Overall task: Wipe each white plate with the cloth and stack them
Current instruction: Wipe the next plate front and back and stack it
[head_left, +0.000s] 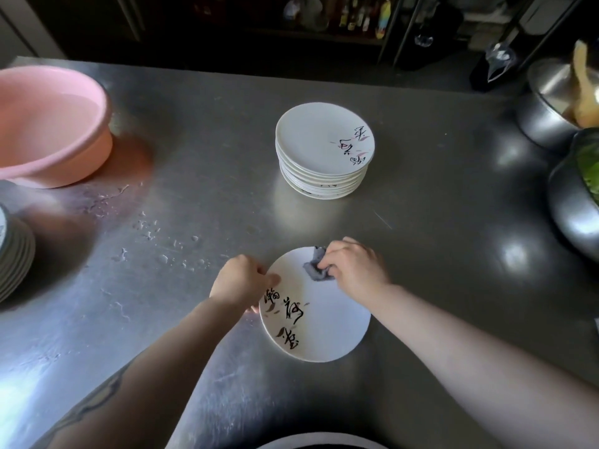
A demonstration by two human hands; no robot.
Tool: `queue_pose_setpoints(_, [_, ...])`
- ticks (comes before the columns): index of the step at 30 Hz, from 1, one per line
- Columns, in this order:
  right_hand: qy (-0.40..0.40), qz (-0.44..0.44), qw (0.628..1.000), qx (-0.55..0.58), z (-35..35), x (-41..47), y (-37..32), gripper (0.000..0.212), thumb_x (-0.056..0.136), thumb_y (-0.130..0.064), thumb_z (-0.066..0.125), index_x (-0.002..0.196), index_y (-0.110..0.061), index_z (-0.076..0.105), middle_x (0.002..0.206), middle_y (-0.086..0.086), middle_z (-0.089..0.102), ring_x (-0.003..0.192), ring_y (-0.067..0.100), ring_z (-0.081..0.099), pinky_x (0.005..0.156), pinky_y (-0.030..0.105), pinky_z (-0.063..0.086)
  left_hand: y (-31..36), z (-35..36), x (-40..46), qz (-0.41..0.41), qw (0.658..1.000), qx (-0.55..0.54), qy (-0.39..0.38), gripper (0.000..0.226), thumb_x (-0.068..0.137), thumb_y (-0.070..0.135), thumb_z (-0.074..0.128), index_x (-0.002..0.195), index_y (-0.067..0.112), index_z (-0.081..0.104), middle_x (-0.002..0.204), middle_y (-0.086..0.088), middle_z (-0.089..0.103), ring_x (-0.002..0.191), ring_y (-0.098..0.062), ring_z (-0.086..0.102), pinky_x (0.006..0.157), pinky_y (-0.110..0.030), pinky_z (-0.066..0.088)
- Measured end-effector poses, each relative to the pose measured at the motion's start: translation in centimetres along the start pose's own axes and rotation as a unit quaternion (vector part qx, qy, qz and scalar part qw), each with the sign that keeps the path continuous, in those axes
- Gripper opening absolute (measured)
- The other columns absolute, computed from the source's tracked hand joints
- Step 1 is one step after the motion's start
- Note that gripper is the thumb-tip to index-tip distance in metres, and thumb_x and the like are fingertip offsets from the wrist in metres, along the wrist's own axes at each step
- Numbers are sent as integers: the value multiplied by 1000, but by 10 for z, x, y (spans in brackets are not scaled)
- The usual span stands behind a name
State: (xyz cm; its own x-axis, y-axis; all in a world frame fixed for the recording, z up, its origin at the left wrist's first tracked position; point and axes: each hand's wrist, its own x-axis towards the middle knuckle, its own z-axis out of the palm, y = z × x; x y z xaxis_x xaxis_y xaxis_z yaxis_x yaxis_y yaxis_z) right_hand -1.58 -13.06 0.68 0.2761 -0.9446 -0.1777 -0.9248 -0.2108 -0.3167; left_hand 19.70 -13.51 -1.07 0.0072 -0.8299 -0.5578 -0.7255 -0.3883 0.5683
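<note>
i count two stacks of plates: one stack (324,153) at the table's centre, another stack (14,254) at the left edge, too tightly piled to number. one single white plate (324,322) between my two hands, left hand (241,280) and right hand (355,264). one grey cloth (316,265). one pink basin (48,124). two metal bowls, one (547,102) behind the other (570,202), at the right.

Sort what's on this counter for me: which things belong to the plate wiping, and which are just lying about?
In the job: plate being wiped, grey cloth, right hand, left hand, centre stack, left-edge stack.

Lying about: pink basin, metal bowls, water drops.
</note>
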Motion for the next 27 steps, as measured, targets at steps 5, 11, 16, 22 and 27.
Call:
queue_pose_setpoints(5, [-45, 48, 997, -29, -2, -21, 8, 27, 89, -14, 56, 104, -30, 72, 108, -8, 61, 104, 18, 49, 81, 27, 42, -9, 8, -9, -15, 993, -77, 93, 23, 80, 15, 71, 66, 1, 58, 58, -14, 67, 41, -27, 61, 38, -27, 46])
queue_pose_setpoints(11, [-65, 101, 992, 39, 11, -69, -6, 23, 87, -20, 61, 99, -35, 74, 104, -9, 64, 104, 17, 54, 81, 26, 44, -13, 16, -23, -24, 984, -123, 126, 25, 79, 15, 72, 69, -3, 59, 64, -20, 68, 47, -37, 64, 42, -39, 53])
queue_pose_setpoints(16, [-43, 86, 989, 115, 36, -90, -42, 20, 83, -22, 65, 94, -35, 74, 95, -8, 66, 94, 17, 59, 72, 25, 44, -14, 21, -31, -35, 981, -129, 144, 26, 77, 16, 72, 69, -5, 59, 67, -22, 68, 48, -39, 64, 45, -43, 55])
queue_pose_setpoints(22, [-46, 83, 970, 225, 37, -82, -53, 17, 78, -17, 72, 89, -28, 78, 91, -9, 72, 89, 11, 63, 76, 18, 43, -16, 14, -40, -21, 991, -92, 93, 24, 86, 18, 68, 72, 1, 59, 64, -17, 70, 50, -31, 68, 54, -40, 59])
queue_pose_setpoints(27, [168, 150, 909, 351, -9, -112, -8, 37, 74, 1, 75, 76, -37, 72, 78, -15, 68, 75, -1, 64, 71, 13, 46, -37, 21, -85, 186, 950, -63, 242, 17, 80, 18, 77, 77, 25, 62, 72, 11, 67, 67, -4, 63, 66, -23, 52])
